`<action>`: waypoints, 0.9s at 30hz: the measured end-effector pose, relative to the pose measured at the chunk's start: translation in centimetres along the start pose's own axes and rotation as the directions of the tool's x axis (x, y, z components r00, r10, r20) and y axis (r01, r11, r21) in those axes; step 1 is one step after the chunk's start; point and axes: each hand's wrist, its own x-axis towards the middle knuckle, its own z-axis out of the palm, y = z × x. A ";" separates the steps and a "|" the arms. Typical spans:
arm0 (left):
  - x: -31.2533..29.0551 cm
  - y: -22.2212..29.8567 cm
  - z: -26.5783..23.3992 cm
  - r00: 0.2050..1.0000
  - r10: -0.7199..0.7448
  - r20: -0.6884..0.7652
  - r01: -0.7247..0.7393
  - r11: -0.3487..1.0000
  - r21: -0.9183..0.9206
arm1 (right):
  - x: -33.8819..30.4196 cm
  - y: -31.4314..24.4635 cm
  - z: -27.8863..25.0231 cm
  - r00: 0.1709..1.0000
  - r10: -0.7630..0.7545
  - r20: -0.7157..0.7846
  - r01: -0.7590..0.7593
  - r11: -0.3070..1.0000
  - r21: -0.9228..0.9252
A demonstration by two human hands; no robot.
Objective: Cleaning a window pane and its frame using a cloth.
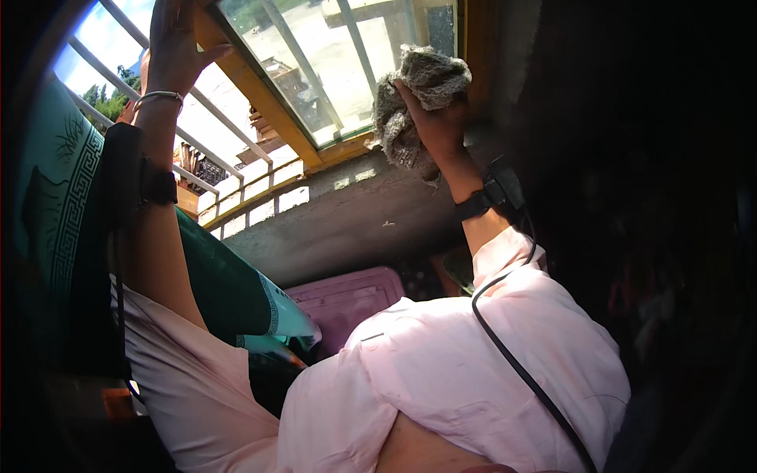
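Note:
My right hand (438, 122) grips a crumpled grey cloth (432, 77) at the lower right corner of a window pane (315, 55). Part of the cloth bunches over the hand and part hangs below, hiding most of the fingers. Up at the left, my left hand (175, 55) is raised beside the yellow window frame (276, 110). Its thumb sticks out across the frame's edge, while the fingers stretch upward and are partly cut off by the picture's top. A bracelet circles that wrist.
Pale metal bars (209, 110) cross the window opening. A green patterned curtain (67, 173) hangs at left. Below the grey sill (339, 213) stands a pink plastic lid or table (355, 296). A black cable (512, 355) runs from my right wrist over my sleeve. The right side is dark.

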 end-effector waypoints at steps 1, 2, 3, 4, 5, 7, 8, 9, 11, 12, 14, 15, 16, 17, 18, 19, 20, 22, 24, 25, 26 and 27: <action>0.0 1.2 -0.6 0.993 -0.088 0.083 0.091 0.995 -0.030 | 2.2 0.8 -0.1 0.994 -0.042 -0.103 0.049 0.996 0.074; -0.3 -0.5 -1.0 0.976 -0.148 0.160 0.140 0.988 0.057 | 3.9 -1.2 1.2 0.973 0.153 -0.170 -0.053 0.875 0.481; 0.2 1.6 -1.3 0.969 -0.183 0.164 0.181 0.983 0.025 | 4.8 -0.6 1.9 0.973 0.158 -0.168 -0.059 0.876 0.478; 0.1 0.8 -1.3 0.966 -0.187 0.177 0.179 0.982 0.065 | 5.7 -0.1 3.1 0.968 0.160 -0.193 -0.065 0.903 0.424; -0.1 0.1 -1.3 0.962 -0.193 0.191 0.176 0.979 0.106 | 6.2 0.1 4.3 0.963 0.160 -0.217 -0.071 0.926 0.370; 1.1 1.5 -1.1 0.960 -0.189 0.207 0.180 0.982 0.065 | 3.4 2.5 7.1 0.947 -0.221 -0.232 0.188 0.969 -0.158; 1.1 1.8 -1.1 0.954 -0.200 0.223 0.195 0.980 0.041 | 0.9 2.6 8.2 0.961 -0.265 -0.078 0.244 0.946 -0.211; 0.7 1.2 -1.0 0.951 -0.207 0.231 0.201 0.978 0.051 | -2.3 1.9 9.1 0.950 -0.299 0.084 0.311 0.918 -0.245; 0.1 -0.4 -1.5 0.979 -0.116 0.166 0.095 0.987 0.129 | -9.6 1.0 10.5 0.827 -0.171 0.536 0.264 0.959 -0.101; 0.9 1.2 -0.4 0.977 -0.135 0.164 0.130 0.991 0.039 | -12.5 2.5 10.2 0.782 -0.109 0.614 0.256 0.954 -0.156; 0.1 -0.5 0.0 0.985 -0.104 0.140 0.098 0.994 0.052 | -13.7 1.9 10.2 0.713 -0.060 0.699 0.229 0.962 -0.151; -0.5 -1.3 0.2 0.990 -0.069 0.122 0.063 0.997 0.050 | -12.7 1.0 9.7 0.703 -0.037 0.710 0.193 0.971 -0.140; -0.4 -1.0 0.3 0.990 -0.073 0.124 0.067 0.996 0.051 | -10.8 0.0 9.2 0.718 0.033 0.695 0.071 0.990 -0.120; -0.5 -1.4 -0.6 0.988 -0.083 0.128 0.073 0.994 0.077 | -9.2 -0.2 9.4 0.823 -0.099 0.559 0.120 0.993 -0.001; -0.8 -1.6 -1.0 0.984 -0.107 0.141 0.094 0.991 0.099 | -6.3 -1.7 8.9 0.878 -0.118 0.464 0.115 0.993 0.034; -0.9 -1.4 -1.2 0.980 -0.126 0.156 0.109 0.988 0.111 | -3.7 -2.3 8.7 0.935 -0.124 0.331 0.125 0.992 0.017; -0.6 -0.3 0.4 0.991 -0.095 0.095 0.093 0.995 0.028 | -1.1 -1.3 7.9 0.960 -0.201 0.194 0.216 0.974 -0.061; 0.1 0.7 0.7 0.998 -0.053 0.042 0.054 0.998 -0.032 | 3.9 -0.5 8.2 0.903 -0.425 -0.070 0.429 0.900 0.076; -0.4 -0.5 0.3 0.999 -0.029 0.031 0.029 1.000 0.006 | 4.6 -4.4 8.2 0.951 -0.309 -0.011 0.309 0.951 0.006; -0.3 -0.8 0.3 1.000 0.015 0.002 -0.015 0.999 0.029 | 4.7 -4.0 8.3 0.911 -0.401 0.100 0.406 0.913 -0.041; -0.6 -1.9 0.5 0.999 -0.033 0.041 0.028 0.994 0.110 | 3.4 -4.1 8.4 0.906 -0.373 0.202 0.411 0.888 -0.205; -0.6 -2.5 0.9 0.998 -0.036 0.048 0.030 0.993 0.115 | 1.4 -3.8 8.7 0.899 -0.324 0.296 0.419 0.832 -0.362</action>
